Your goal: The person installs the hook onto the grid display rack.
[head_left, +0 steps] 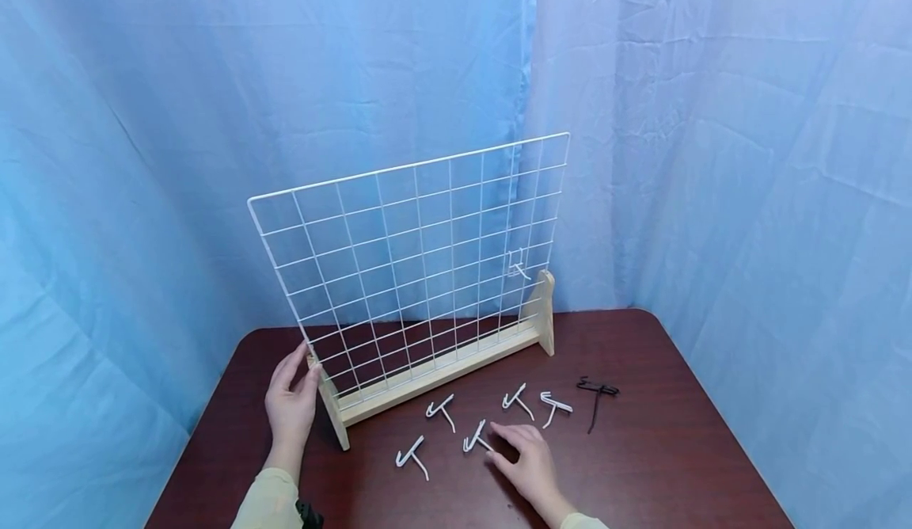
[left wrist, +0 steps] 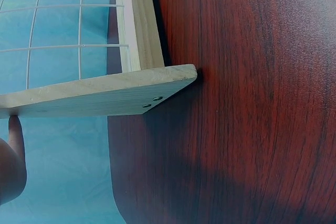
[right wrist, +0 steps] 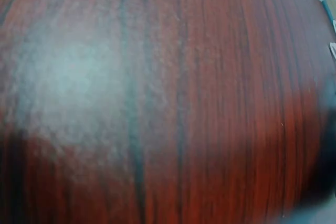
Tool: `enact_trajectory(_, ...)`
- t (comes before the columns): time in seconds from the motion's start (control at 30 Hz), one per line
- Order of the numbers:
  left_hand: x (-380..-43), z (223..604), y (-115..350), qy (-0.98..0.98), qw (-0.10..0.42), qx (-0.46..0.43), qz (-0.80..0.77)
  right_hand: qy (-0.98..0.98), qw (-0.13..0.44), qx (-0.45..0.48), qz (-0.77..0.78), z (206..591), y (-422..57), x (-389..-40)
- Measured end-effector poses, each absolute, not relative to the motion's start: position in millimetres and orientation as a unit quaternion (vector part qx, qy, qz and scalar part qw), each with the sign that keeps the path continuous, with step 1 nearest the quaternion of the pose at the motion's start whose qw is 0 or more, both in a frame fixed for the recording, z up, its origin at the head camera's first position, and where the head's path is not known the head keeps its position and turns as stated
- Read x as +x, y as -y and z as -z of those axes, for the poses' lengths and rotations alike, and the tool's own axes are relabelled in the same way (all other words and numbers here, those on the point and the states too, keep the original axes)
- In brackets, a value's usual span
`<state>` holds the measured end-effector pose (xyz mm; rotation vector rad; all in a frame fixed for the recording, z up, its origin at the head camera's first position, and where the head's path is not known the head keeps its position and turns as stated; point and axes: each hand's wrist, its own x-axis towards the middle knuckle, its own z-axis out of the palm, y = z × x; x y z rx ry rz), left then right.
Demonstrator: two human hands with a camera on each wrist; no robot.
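Observation:
A white wire grid panel (head_left: 433, 232) stands upright in a light wooden stand (head_left: 442, 374). My left hand (head_left: 292, 402) holds the stand's left end piece near its top, thumb in front and fingers behind. The left wrist view shows a fingertip (left wrist: 16, 129) against that wooden end piece (left wrist: 100, 95). Above the tabletop, my right hand (head_left: 526, 462) has thumb and fingers parted around the prong end of a white wire hook (head_left: 476, 437). No grip on it shows. A white hook (head_left: 517, 264) hangs on the grid's lower right.
More white hooks lie on the dark red table (head_left: 663, 450): one at the front left (head_left: 412, 458), another hook (head_left: 442, 412) behind it, and hooks toward the right (head_left: 518, 401) (head_left: 554, 408). A black hook (head_left: 597, 398) lies farthest right. Blue curtains (head_left: 399, 54) surround the table.

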<state>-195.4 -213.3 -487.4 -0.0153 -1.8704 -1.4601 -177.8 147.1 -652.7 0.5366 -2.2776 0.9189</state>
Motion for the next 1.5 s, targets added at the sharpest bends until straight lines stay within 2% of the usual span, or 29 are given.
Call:
enact_trajectory(0.67, -196.9, 488.7, 213.0, 0.718, 0.387, -0.018, 0.579, 0.877, 0.315, 0.190, -0.308, 659.0, -140.8, -174.4)
enact_trajectory(1.5, -195.1, 485.6, 212.2, 0.728, 0.375, -0.002, 0.574, 0.894, 0.308, 0.156, -0.285, 660.2, -136.9, -175.0)
